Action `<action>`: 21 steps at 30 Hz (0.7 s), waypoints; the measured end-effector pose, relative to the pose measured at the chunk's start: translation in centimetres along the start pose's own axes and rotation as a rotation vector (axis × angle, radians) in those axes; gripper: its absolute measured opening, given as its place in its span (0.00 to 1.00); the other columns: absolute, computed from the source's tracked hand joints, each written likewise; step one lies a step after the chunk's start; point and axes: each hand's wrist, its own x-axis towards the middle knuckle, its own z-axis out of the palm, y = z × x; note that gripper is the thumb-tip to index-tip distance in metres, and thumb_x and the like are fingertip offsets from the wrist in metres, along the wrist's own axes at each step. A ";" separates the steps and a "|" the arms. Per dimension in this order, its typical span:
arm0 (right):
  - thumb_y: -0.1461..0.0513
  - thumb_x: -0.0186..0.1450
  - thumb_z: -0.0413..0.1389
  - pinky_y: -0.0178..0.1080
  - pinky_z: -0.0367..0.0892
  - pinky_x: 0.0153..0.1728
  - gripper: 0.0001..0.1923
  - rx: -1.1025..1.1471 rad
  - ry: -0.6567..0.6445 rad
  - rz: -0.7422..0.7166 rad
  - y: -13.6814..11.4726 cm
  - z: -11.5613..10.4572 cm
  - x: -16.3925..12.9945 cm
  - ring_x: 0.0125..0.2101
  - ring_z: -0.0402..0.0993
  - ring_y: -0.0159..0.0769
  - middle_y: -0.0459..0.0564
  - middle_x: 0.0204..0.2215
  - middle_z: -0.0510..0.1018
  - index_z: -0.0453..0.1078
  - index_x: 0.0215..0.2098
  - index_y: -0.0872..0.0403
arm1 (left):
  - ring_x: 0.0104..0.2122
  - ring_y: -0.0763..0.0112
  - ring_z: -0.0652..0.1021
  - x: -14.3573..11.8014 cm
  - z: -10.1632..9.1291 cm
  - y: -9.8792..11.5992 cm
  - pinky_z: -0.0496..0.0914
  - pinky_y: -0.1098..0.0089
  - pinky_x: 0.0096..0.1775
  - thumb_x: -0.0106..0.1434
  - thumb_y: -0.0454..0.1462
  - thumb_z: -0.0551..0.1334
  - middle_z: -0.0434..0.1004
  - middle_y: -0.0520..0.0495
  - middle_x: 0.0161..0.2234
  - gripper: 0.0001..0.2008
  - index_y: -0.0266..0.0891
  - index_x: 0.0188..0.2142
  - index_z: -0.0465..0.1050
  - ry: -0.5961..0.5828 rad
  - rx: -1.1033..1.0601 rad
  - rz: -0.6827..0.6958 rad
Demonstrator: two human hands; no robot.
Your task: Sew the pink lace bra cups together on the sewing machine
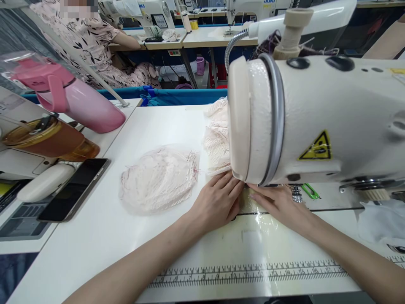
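Note:
My left hand [220, 195] rests at the machine's needle area, its fingers closed against the near end of a cream lace piece [217, 141]; their tips go under the sewing machine head [256, 122]. Opposite it, my right hand [281, 204] lies low with thumb and forefinger stretched toward the left hand, a little apart. The machine head covers part of its other fingers, and the needle is hidden. To the left of my hands lies a flat pile of sheer lace pieces [160, 179] with loose reddish threads.
Green thread snips [310, 191] lie beyond my right wrist. White cloth [382, 221] sits at the right. A phone [76, 190], an amber cup [50, 139] and a pink bottle [76, 95] stand or lie at left. A printed ruler [247, 272] runs along the front edge. A person [91, 46] sits behind.

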 end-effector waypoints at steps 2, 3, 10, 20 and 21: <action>0.60 0.69 0.50 0.46 0.73 0.47 0.22 -0.001 0.002 -0.009 0.0 0.0 0.0 0.46 0.76 0.41 0.46 0.46 0.79 0.62 0.60 0.39 | 0.53 0.54 0.73 0.0 0.0 0.0 0.69 0.55 0.53 0.62 0.35 0.52 0.75 0.39 0.50 0.19 0.33 0.51 0.70 0.005 0.006 -0.002; 0.60 0.69 0.50 0.46 0.72 0.47 0.21 -0.005 0.003 -0.015 -0.1 0.1 0.0 0.47 0.76 0.41 0.46 0.47 0.79 0.63 0.59 0.38 | 0.53 0.53 0.73 0.0 0.0 0.0 0.69 0.55 0.53 0.63 0.35 0.52 0.74 0.38 0.51 0.19 0.32 0.51 0.69 0.007 0.012 -0.002; 0.54 0.71 0.46 0.51 0.70 0.47 0.18 -0.104 -0.056 0.039 -0.2 0.3 0.2 0.41 0.77 0.40 0.46 0.45 0.80 0.65 0.58 0.43 | 0.55 0.52 0.72 0.1 0.2 0.1 0.67 0.54 0.53 0.63 0.35 0.52 0.73 0.36 0.51 0.19 0.31 0.52 0.69 0.018 0.049 -0.023; 0.52 0.71 0.44 0.49 0.71 0.35 0.23 -0.377 0.046 -0.031 -0.2 0.9 -0.4 0.36 0.76 0.46 0.53 0.41 0.80 0.59 0.63 0.45 | 0.57 0.49 0.69 0.3 0.0 0.5 0.66 0.52 0.54 0.62 0.35 0.52 0.73 0.35 0.52 0.19 0.32 0.52 0.68 -0.027 0.076 -0.069; 0.52 0.71 0.44 0.49 0.71 0.35 0.22 -0.362 0.062 -0.013 -0.2 0.9 -0.4 0.34 0.76 0.45 0.53 0.38 0.81 0.63 0.60 0.46 | 0.57 0.49 0.69 0.3 -0.1 0.5 0.66 0.51 0.54 0.62 0.35 0.52 0.73 0.36 0.52 0.19 0.32 0.51 0.69 -0.031 0.073 -0.071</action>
